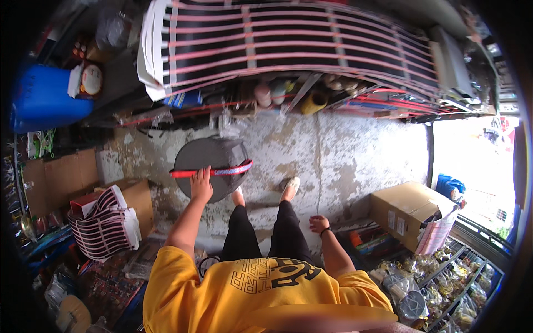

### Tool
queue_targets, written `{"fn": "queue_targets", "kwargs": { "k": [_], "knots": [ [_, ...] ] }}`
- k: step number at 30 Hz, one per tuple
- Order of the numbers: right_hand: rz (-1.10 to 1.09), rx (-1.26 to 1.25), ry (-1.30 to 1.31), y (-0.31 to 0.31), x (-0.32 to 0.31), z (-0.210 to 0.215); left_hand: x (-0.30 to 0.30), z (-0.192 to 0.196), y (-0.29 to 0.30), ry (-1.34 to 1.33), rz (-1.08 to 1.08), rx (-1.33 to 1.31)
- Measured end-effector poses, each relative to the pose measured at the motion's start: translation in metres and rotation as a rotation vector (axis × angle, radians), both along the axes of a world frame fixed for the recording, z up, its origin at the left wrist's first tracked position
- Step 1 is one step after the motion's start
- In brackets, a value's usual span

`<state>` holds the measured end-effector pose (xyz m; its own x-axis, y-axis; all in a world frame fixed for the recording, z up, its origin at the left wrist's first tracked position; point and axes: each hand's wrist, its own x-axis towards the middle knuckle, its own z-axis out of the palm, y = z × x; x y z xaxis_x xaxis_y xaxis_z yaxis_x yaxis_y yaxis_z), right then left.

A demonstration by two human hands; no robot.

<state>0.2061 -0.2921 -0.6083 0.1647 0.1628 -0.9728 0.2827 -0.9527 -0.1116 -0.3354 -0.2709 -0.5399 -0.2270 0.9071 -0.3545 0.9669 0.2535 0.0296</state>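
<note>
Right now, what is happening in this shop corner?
A person in a yellow shirt stands on the worn concrete floor. The left hand grips a round grey mesh basket by its red rim. The right hand hangs empty beside the leg. Striped stacks and a cardboard box sit nearby.

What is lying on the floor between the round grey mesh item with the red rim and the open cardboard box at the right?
In the head view, only bare cracked concrete floor lies between the mesh item and the cardboard box.
</note>
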Motion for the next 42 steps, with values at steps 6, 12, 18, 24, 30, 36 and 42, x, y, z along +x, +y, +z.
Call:
{"fn": "queue_targets", "kwargs": {
  "k": [6,12,18,24,30,36,42],
  "knots": [
    [-0.109,0.125,0.053,0.021,0.092,0.045,0.092,0.057,0.053,-0.098,0.108,0.214],
    [-0.38,0.291,-0.079,0.022,0.169,0.068,0.167,0.136,0.129,-0.349,-0.049,0.57],
    [-0.531,0.239,0.093,0.042,0.174,0.041,0.191,0.188,0.208,-0.527,-0.238,0.777],
    [0.387,0.463,-0.183,0.155,0.107,0.048,0.206,0.23,0.285,-0.901,-0.17,0.626],
    [0.073,0.754,-0.133,0.287,0.051,0.126,0.208,0.301,0.372,-1.069,-0.297,0.583],
    [-0.231,1.213,-0.058,0.388,0.053,0.231,0.266,0.356,0.425,-1.159,-0.397,0.531],
    [-0.181,1.608,-0.37,0.523,0.109,0.318,0.327,0.357,0.462,-1.231,-0.363,0.42]
  ]
}}
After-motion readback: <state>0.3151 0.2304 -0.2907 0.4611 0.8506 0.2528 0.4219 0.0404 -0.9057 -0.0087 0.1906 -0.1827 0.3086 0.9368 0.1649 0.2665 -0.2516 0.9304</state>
